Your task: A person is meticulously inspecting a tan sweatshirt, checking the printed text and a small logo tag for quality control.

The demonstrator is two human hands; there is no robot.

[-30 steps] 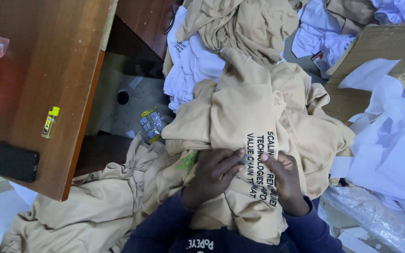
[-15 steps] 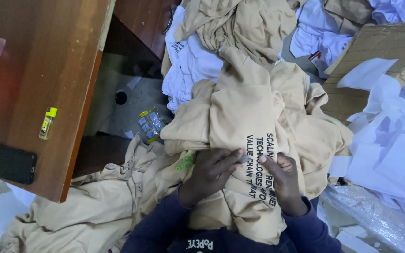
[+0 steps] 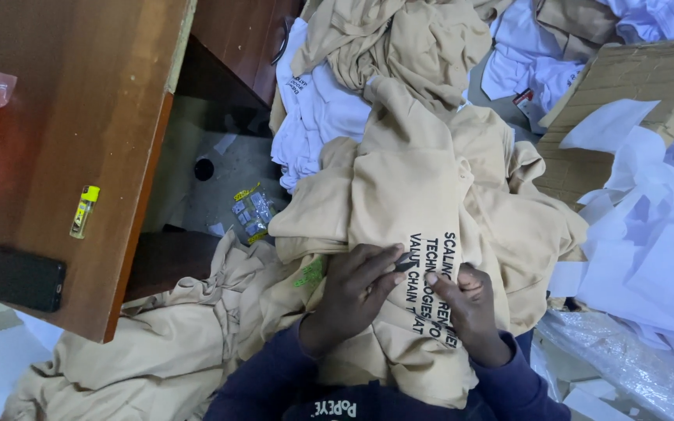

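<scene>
Low in the centre of the frame, both hands rest on a tan garment (image 3: 419,234) draped over the person's lap, its printed black lettering facing up. The left hand (image 3: 352,292) lies flat-curled on the fabric with its fingers reaching right toward the print, and between its fingertips and those of the right hand (image 3: 466,300) sits a small dark object (image 3: 405,266), too small to identify; it looks pinched between the 2 hands, though which hand truly grips it I cannot tell. The right hand is curled closed, its thumb pressing down at the lettering. Judging from how things lie, the work on this 1 garment is in its middle: the piece is spread and the hands are busy at the print, but it has not been folded or set aside. Much seems left to handle: more tan garments (image 3: 399,47) are heaped at the upper centre and another tan heap (image 3: 157,351) spreads at the lower left, with white garments (image 3: 313,117) between them and white sheets (image 3: 649,234) piled at the right beside a cardboard box (image 3: 633,86). On the wooden table (image 3: 79,117) at the left lie a yellow lighter (image 3: 83,210) and a black phone (image 3: 17,277), well apart from the hands.
</scene>
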